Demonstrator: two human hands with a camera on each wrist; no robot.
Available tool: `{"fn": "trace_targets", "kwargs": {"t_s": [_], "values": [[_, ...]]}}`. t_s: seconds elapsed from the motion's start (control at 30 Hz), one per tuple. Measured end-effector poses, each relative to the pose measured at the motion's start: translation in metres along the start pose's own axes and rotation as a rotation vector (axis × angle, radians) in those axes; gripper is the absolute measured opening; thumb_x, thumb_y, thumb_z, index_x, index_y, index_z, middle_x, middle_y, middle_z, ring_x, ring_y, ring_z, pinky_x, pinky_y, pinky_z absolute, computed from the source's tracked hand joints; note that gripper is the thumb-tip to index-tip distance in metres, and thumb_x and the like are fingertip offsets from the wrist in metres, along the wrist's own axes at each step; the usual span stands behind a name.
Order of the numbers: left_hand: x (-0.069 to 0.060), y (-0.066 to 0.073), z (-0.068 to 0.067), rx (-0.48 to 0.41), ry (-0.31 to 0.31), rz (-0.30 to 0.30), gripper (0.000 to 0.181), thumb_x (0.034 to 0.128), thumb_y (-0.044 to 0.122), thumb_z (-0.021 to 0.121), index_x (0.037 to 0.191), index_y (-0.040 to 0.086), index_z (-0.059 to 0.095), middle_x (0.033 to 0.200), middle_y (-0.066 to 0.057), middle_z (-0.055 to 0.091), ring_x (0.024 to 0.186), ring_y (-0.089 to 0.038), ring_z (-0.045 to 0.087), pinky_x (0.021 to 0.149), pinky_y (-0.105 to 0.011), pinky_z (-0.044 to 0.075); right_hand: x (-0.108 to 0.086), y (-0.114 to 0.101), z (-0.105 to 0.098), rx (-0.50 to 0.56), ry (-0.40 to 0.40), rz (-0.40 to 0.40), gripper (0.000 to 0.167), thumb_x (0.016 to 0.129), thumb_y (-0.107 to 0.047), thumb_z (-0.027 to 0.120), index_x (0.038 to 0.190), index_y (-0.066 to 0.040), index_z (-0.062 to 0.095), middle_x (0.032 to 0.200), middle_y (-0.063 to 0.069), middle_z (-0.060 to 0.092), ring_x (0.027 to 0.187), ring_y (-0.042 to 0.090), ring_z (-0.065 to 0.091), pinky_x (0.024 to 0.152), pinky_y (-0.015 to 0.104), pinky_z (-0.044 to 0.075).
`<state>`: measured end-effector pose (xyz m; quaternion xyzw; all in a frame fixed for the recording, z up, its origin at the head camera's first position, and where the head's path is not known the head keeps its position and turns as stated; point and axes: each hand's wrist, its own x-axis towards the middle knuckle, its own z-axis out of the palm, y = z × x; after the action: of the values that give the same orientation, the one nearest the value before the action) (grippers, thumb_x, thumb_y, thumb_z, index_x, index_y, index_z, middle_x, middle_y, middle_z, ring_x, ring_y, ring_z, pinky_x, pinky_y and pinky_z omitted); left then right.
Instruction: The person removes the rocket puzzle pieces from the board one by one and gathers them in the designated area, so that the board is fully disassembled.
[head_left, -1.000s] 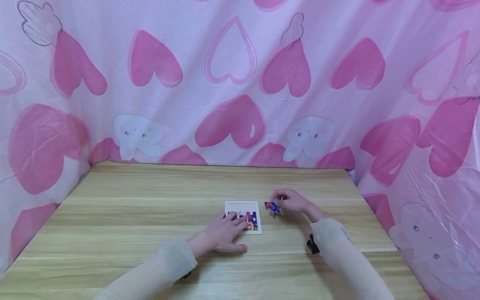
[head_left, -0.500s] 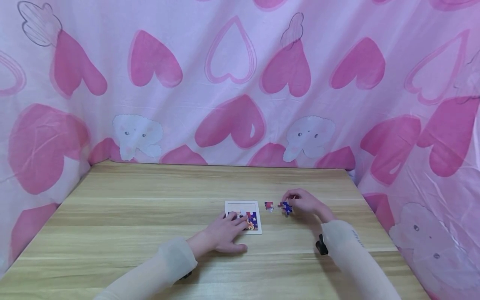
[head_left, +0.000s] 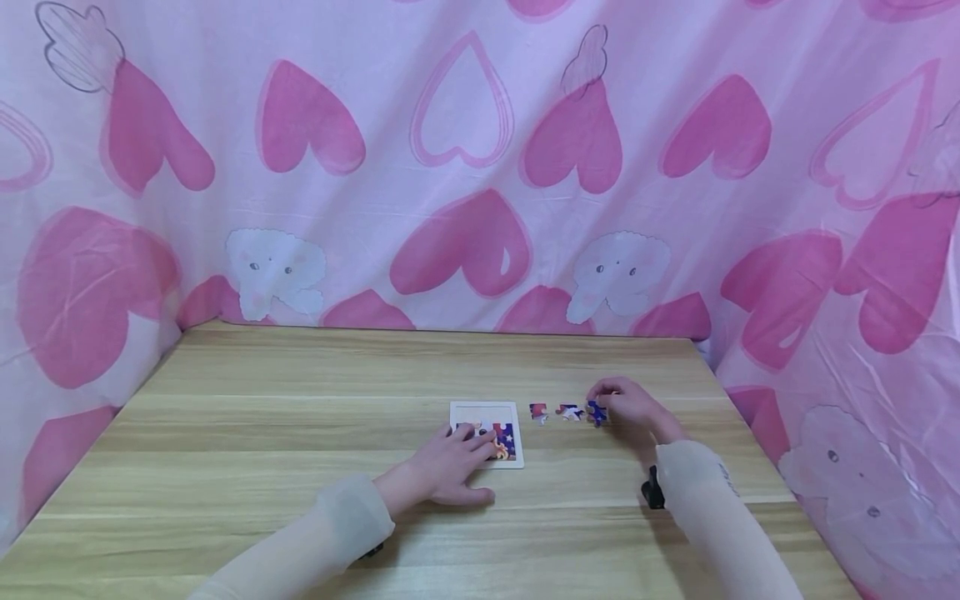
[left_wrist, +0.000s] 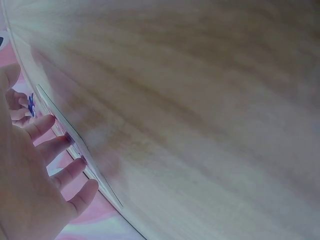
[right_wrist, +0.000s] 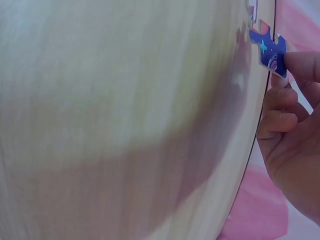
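In the head view my left hand (head_left: 450,467) lies spread with straight fingers over a white-framed jigsaw puzzle board (head_left: 483,406), which holds some colourful pieces in its lower part. The palm and fingers hide much of the board. My right hand (head_left: 630,407) is to the right of the board and pinches a dark blue puzzle piece (head_left: 597,413) between thumb and finger. The right wrist view shows that puzzle piece (right_wrist: 272,52) with a star and a rainbow-like arc. Between board and right hand, a red-and-blue piece (head_left: 538,412) and a blue-and-white piece (head_left: 570,412) lie apart in a row.
The wooden table (head_left: 315,375) extends around the board to every side. Behind and beside it hangs a pink curtain (head_left: 465,242) with hearts, meeting the table's back and right edges. A black wrist device (head_left: 652,489) sits under the right cuff.
My right hand has moved right in steps. The red-and-blue piece, then the blue-and-white piece, have been left on the table, while the dark blue one stays in hand. The left hand has not moved.
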<state>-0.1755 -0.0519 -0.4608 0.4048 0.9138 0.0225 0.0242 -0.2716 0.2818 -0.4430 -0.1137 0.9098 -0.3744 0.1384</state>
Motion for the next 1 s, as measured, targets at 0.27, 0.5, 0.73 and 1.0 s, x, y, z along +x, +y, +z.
{"fn": "trace_targets", "kwargs": {"t_s": [0.27,0.5,0.73,1.0], "values": [[0.0,0.001,0.0,-0.01,0.002,-0.005,0.066,0.0796,0.064,0.039,0.129,0.021,0.043,0.137,0.0,0.035,0.122,-0.027,0.03,0.092,-0.05,0.028,0.002,0.011,0.0,0.026,0.032,0.032,0.019,0.086,-0.001,0.044,0.092,-0.002,0.063,0.088,0.008,0.057,0.08,0.021,0.047,0.069,0.032,0.037],[0.0,0.0,0.0,-0.016,0.008,-0.005,0.065,0.0793,0.064,0.04,0.129,0.021,0.043,0.138,0.0,0.034,0.121,-0.026,0.031,0.091,-0.05,0.029,0.003,0.015,0.003,0.021,0.05,0.066,0.02,0.087,-0.002,0.044,0.095,-0.001,0.062,0.091,0.01,0.055,0.079,0.022,0.045,0.065,0.031,0.038],[0.0,0.0,0.0,-0.011,0.006,-0.003,0.066,0.0796,0.064,0.039,0.13,0.021,0.043,0.138,0.0,0.033,0.122,-0.026,0.03,0.092,-0.051,0.029,0.004,0.018,0.004,-0.038,0.08,0.041,0.018,0.086,-0.002,0.046,0.094,-0.002,0.063,0.092,0.009,0.055,0.081,0.023,0.045,0.071,0.034,0.037],[0.0,0.0,0.0,-0.022,0.009,-0.005,0.066,0.0793,0.064,0.04,0.129,0.021,0.043,0.138,0.0,0.034,0.122,-0.027,0.03,0.091,-0.051,0.028,0.004,0.019,0.005,-0.039,0.09,0.049,0.018,0.087,-0.003,0.046,0.095,-0.003,0.062,0.091,0.008,0.055,0.08,0.022,0.045,0.068,0.033,0.038]]}}
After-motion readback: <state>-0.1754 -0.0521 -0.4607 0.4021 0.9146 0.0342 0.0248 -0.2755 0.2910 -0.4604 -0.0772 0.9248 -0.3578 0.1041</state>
